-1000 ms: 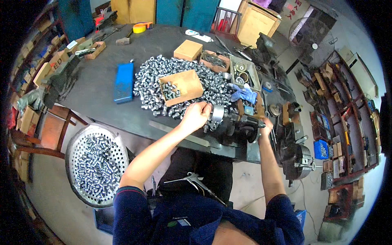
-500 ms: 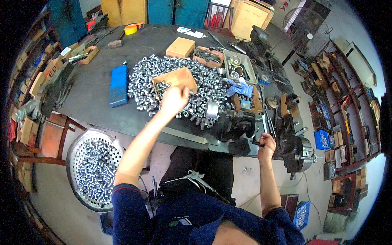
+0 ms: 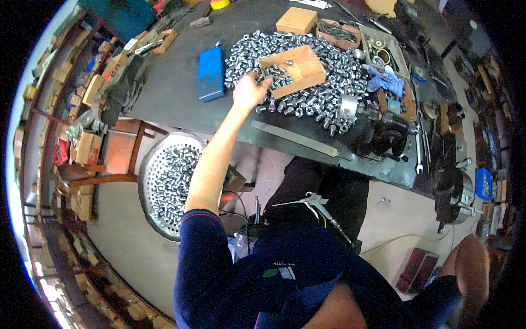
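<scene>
My L hand (image 3: 251,92) is at the box (image 3: 297,84), can't tell if gripping, R hand's outta view; metal fittings (image 3: 301,104) prob hard n slick, so pinch the sides imo.

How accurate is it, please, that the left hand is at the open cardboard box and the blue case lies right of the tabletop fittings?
Only the side is wrong: in the head view, the blue case lies left of the tabletop fittings, not right.

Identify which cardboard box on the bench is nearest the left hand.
The open box on the metal fittings, with some inside; the left hand is at its left end, the others lie farther off.
</scene>
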Demonstrator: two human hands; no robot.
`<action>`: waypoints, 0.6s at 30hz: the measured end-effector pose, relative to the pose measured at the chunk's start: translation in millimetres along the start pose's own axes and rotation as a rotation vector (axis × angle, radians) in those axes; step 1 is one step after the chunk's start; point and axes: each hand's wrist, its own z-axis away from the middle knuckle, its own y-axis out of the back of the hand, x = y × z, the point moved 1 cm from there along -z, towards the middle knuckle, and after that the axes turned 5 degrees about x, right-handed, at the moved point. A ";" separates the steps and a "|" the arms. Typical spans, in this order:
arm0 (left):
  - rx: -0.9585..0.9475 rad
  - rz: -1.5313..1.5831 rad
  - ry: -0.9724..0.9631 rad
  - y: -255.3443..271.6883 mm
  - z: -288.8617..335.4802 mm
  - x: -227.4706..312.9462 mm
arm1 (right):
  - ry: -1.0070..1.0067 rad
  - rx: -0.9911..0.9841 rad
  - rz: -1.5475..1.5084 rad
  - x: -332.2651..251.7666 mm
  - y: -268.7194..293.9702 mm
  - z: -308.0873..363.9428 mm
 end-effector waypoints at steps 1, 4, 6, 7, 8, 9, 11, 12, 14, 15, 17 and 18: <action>-0.161 0.177 0.138 -4.4 -0.5 1.9 | -0.023 -0.033 -0.019 2.4 -6.9 2.5; -0.146 0.288 0.138 -26.0 -10.3 2.1 | -0.055 -0.071 -0.038 3.8 -15.2 6.5; -0.116 0.257 0.165 -24.0 -13.4 14.9 | -0.060 -0.092 -0.057 4.3 -15.9 4.9; -0.110 0.197 0.131 -19.7 -21.0 12.8 | -0.066 -0.092 -0.064 5.1 -19.1 6.1; -0.063 0.116 0.069 -21.9 -27.3 11.3 | -0.071 -0.091 -0.070 5.2 -20.3 5.1; -0.017 0.043 0.008 -26.5 -33.1 13.3 | -0.076 -0.096 -0.067 5.0 -20.6 5.9; -0.070 0.013 0.052 -31.1 -45.5 17.3 | -0.100 -0.099 -0.055 7.4 -22.6 8.3; 0.052 -0.083 -0.011 -39.1 -53.5 11.2 | -0.101 -0.103 -0.053 7.9 -23.4 10.3; 0.157 -0.161 -0.042 -47.8 -53.5 12.1 | -0.132 -0.112 -0.059 5.6 -26.0 17.2; 0.162 -0.164 -0.048 -52.0 -58.3 8.8 | -0.140 -0.113 -0.061 5.6 -25.8 17.7; 0.132 -0.229 -0.040 -47.4 -63.5 7.7 | -0.131 -0.117 -0.078 10.7 -25.6 15.3; 0.143 -0.229 -0.122 -41.7 -61.5 10.3 | -0.133 -0.116 -0.081 12.7 -26.8 14.7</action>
